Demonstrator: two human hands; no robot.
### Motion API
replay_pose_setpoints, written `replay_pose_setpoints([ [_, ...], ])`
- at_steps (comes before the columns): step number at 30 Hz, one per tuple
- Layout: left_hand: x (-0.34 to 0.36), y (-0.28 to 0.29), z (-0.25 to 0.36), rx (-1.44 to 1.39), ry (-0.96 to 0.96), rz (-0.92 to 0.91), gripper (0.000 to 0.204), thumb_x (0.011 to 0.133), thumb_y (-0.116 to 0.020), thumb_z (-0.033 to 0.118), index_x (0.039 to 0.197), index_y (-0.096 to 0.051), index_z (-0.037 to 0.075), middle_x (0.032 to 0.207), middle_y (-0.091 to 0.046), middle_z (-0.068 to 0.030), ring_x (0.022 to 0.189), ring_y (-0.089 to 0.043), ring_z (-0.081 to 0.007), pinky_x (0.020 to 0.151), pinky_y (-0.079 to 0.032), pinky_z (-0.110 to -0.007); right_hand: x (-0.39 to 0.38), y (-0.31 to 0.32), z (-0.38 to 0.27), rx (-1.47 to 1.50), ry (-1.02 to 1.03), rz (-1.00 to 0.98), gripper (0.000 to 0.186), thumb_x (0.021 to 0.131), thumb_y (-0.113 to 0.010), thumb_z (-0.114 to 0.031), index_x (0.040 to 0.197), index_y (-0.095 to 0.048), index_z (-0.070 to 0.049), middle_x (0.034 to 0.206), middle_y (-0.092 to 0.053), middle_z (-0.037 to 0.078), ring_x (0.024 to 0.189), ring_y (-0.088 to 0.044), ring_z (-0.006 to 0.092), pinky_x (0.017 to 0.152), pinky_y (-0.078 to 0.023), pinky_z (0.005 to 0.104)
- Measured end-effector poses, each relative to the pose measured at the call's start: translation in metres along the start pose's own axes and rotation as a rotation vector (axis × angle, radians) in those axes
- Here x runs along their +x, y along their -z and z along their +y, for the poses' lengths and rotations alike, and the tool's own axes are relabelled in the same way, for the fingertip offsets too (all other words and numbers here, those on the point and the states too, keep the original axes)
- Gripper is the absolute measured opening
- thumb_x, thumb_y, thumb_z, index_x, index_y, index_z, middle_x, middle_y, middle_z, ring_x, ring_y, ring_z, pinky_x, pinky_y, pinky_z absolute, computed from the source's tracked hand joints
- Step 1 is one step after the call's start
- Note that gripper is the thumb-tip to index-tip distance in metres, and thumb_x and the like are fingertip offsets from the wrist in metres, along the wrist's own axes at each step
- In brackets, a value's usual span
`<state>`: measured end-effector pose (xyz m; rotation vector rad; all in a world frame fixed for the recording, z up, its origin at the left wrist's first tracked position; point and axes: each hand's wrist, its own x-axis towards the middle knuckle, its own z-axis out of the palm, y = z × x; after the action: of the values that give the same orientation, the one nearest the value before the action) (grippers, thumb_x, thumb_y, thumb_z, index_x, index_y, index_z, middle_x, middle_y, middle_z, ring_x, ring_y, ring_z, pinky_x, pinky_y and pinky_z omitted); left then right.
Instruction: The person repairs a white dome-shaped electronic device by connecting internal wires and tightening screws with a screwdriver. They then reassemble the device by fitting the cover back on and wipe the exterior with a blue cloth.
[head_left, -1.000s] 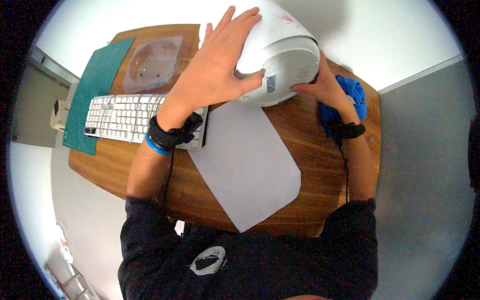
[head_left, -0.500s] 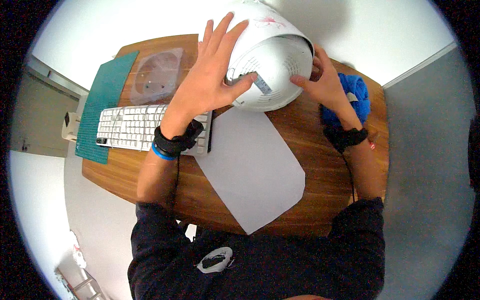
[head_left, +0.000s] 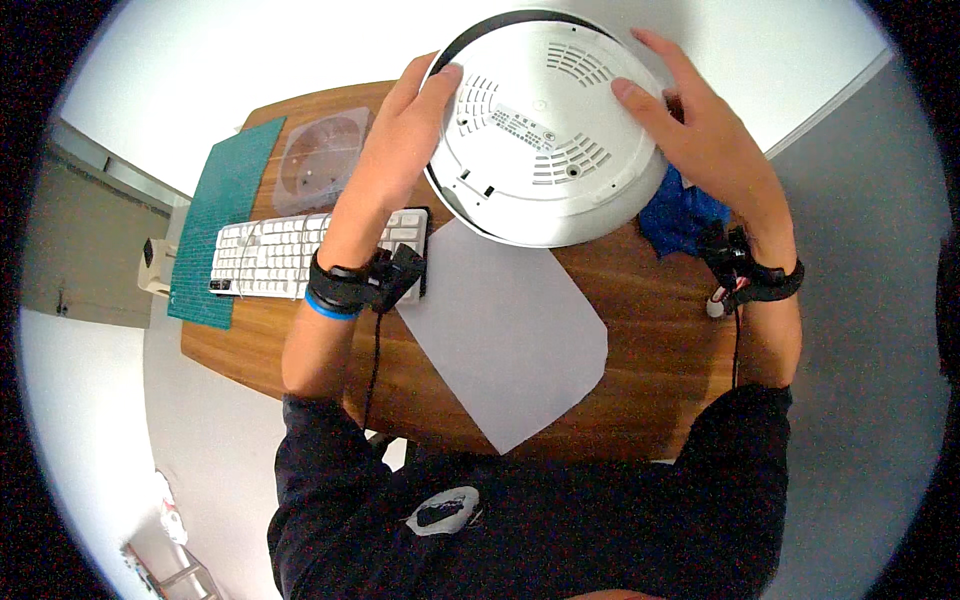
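Note:
A white round appliance (head_left: pixel 545 165) is tipped up at the far side of the table, its underside toward me. Rings of slots, small holes and a printed label show on that base. My left hand (head_left: pixel 395 145) grips its left edge, thumb on the rim and the other fingers mostly hidden behind. On the opposite side my right hand (head_left: pixel 715 145) is curved around the edge, thumb against the base and one finger stretched along the wall. The appliance's top and front are turned away from view.
Below the appliance a white sheet of paper (head_left: pixel 510 340) lies on the wooden table (head_left: pixel 650 370). To the left are a white keyboard (head_left: pixel 270 255), a green cutting mat (head_left: pixel 215 220) and a clear plastic piece (head_left: pixel 320 160). A blue cloth (head_left: pixel 685 215) sits under my right wrist.
The appliance has tipped further, so its base now faces me more fully and looks larger. My left hand has moved to its left edge; my right hand has shifted right with it.

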<state>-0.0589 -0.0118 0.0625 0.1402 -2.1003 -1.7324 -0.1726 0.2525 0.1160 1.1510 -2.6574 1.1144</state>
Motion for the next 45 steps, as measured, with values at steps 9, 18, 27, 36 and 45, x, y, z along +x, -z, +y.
replay_pose_setpoints([
  [9, 0.02, 0.009, 0.0, 0.205, 0.11, -0.033, 0.044, 0.113, -0.044, 0.029, 0.142, -0.052, -0.003, 0.138, -0.057, -0.0165, 0.126, -0.058, -0.0299, 0.114, -0.042, -0.037, 0.002, -0.028, 0.041, 0.073, 0.18, -0.102, 0.077, 0.109, -0.052, -0.056, 0.165, -0.033, -0.007, 0.162, -0.044, 0.027, 0.147, -0.047, 0.0431, 0.124, -0.036, 0.0416],
  [18, 0.01, 0.005, 0.0, 0.258, -0.019, -0.015, 0.044, 0.114, -0.04, 0.03, 0.143, -0.052, -0.002, 0.148, -0.052, -0.0157, 0.13, -0.057, -0.0294, 0.114, -0.042, -0.036, -0.022, -0.009, 0.029, -0.039, 0.463, -0.215, 0.102, 0.074, -0.094, -0.022, 0.161, -0.043, -0.019, 0.172, -0.027, 0.021, 0.155, -0.036, 0.0409, 0.127, -0.035, 0.0481],
  [27, -0.002, 0.002, -0.003, 0.445, -0.527, -0.041, 0.038, 0.112, -0.049, 0.028, 0.14, -0.065, 0.009, 0.162, -0.048, -0.0184, 0.15, -0.046, -0.036, 0.122, -0.037, -0.041, -0.031, -0.017, 0.043, -0.192, 0.621, 0.044, 0.077, 0.075, -0.09, -0.016, 0.144, -0.055, -0.011, 0.156, -0.055, 0.011, 0.148, -0.048, 0.0407, 0.12, -0.045, 0.0477],
  [36, -0.025, 0.014, 0.019, 1.004, -0.77, -0.214, 0.084, 0.081, -0.081, 0.062, 0.151, -0.057, 0.02, 0.169, -0.036, -0.022, 0.159, -0.013, -0.055, 0.127, -0.007, -0.071, -0.024, -0.019, 0.047, -0.215, 0.717, 0.12, 0.077, 0.074, -0.089, -0.021, 0.143, -0.055, -0.01, 0.15, -0.06, 0.011, 0.146, -0.049, 0.0423, 0.119, -0.045, 0.0497],
  [45, -0.039, 0.014, 0.021, 0.802, -0.729, -0.136, 0.116, 0.073, -0.091, 0.059, 0.163, -0.037, 0.009, 0.169, -0.03, -0.0287, 0.16, -0.021, -0.047, 0.13, -0.006, -0.063, -0.035, 0.005, 0.036, -0.229, 0.749, 0.167, 0.08, 0.073, -0.09, -0.027, 0.143, -0.056, -0.012, 0.15, -0.059, 0.011, 0.148, -0.046, 0.0427, 0.122, -0.041, 0.0511],
])
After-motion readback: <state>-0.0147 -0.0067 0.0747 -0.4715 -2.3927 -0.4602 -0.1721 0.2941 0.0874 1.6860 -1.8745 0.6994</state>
